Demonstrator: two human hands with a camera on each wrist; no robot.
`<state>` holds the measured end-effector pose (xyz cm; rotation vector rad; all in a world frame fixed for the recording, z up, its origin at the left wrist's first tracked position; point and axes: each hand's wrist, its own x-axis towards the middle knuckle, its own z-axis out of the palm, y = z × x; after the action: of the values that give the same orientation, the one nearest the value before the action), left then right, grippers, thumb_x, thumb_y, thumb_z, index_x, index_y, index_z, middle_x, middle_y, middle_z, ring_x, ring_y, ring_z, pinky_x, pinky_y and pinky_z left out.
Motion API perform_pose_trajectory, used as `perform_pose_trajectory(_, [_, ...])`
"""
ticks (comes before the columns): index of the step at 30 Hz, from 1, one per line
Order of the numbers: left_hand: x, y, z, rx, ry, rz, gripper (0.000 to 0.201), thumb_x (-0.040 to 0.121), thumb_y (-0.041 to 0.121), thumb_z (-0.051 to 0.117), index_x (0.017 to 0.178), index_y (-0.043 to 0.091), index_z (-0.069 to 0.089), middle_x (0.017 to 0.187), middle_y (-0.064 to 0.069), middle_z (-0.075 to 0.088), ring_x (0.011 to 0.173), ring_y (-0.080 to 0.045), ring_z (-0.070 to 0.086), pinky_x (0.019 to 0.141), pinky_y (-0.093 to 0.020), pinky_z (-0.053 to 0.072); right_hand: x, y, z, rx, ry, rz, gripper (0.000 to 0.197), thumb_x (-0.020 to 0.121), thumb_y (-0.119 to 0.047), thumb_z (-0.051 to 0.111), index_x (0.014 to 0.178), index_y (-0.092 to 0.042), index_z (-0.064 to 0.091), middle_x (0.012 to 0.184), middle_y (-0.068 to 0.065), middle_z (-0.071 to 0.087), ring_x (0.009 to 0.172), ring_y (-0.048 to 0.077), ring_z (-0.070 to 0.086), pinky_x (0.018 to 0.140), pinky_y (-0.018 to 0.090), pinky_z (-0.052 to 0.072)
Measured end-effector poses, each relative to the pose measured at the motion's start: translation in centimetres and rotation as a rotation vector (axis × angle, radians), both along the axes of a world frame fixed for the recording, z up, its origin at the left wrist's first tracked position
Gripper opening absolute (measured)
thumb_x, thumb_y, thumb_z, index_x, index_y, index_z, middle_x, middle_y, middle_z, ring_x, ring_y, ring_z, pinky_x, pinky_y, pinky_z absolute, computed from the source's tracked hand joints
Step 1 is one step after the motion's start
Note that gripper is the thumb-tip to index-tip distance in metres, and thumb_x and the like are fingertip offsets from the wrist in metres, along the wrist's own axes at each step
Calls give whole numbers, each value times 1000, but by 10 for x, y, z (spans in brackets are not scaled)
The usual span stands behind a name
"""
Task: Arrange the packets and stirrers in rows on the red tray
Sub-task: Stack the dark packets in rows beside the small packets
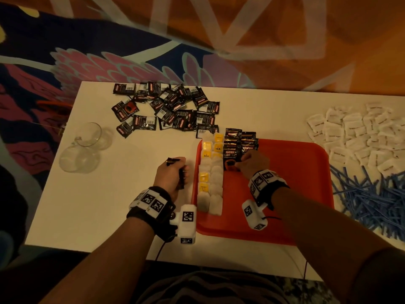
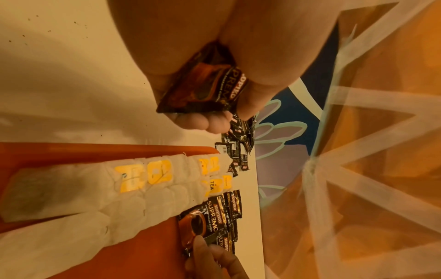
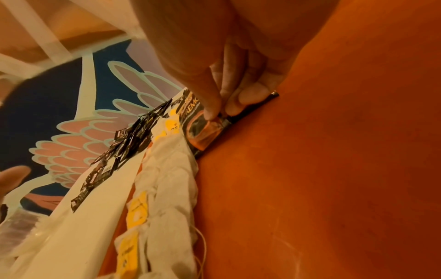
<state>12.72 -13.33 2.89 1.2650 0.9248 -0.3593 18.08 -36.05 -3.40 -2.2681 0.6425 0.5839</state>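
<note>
The red tray [image 1: 285, 194] lies at the table's front right. Two rows of white tea bags [image 1: 211, 178] with yellow tags run along its left side. Beside them lie two short rows of black coffee packets [image 1: 240, 142]. My right hand [image 1: 252, 163] pinches the nearest coffee packet [image 3: 205, 132] of the left row against the tray floor. My left hand [image 1: 173, 172] hovers just left of the tray and grips a small bunch of coffee packets [image 2: 205, 88] in its fist.
A loose heap of black coffee packets [image 1: 166, 108] lies at the table's far middle. Two glass cups [image 1: 83, 148] stand at the left. White sugar packets [image 1: 359, 132] and blue stirrers [image 1: 372, 194] are piled right of the tray.
</note>
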Motion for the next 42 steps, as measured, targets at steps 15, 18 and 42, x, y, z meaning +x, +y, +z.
perform_pose_trajectory(15, [8, -5, -6, 81, 6, 64, 15, 100, 16, 53, 106, 12, 66, 81, -11, 61, 70, -21, 61, 71, -39, 56, 4, -4, -9, -26, -14, 27, 21, 79, -25, 79, 86, -21, 59, 104, 3, 60, 71, 7, 55, 49, 17, 40])
perform_pose_trajectory(18, [8, -7, -8, 127, -11, 34, 12, 98, 13, 56, 103, 16, 67, 90, -10, 67, 82, -25, 66, 81, -46, 58, 2, -6, -4, -30, -42, 44, 20, 81, -27, 77, 84, -23, 57, 103, 1, 61, 81, 11, 58, 53, 18, 41])
perform_pose_trajectory(42, [16, -88, 5, -24, 0, -104, 19, 88, -1, 61, 97, 11, 71, 107, -18, 70, 95, -34, 69, 78, -42, 57, -49, -23, 62, 458, -98, 346, 21, 82, -21, 77, 101, -12, 74, 97, 0, 73, 84, 5, 65, 67, 13, 44])
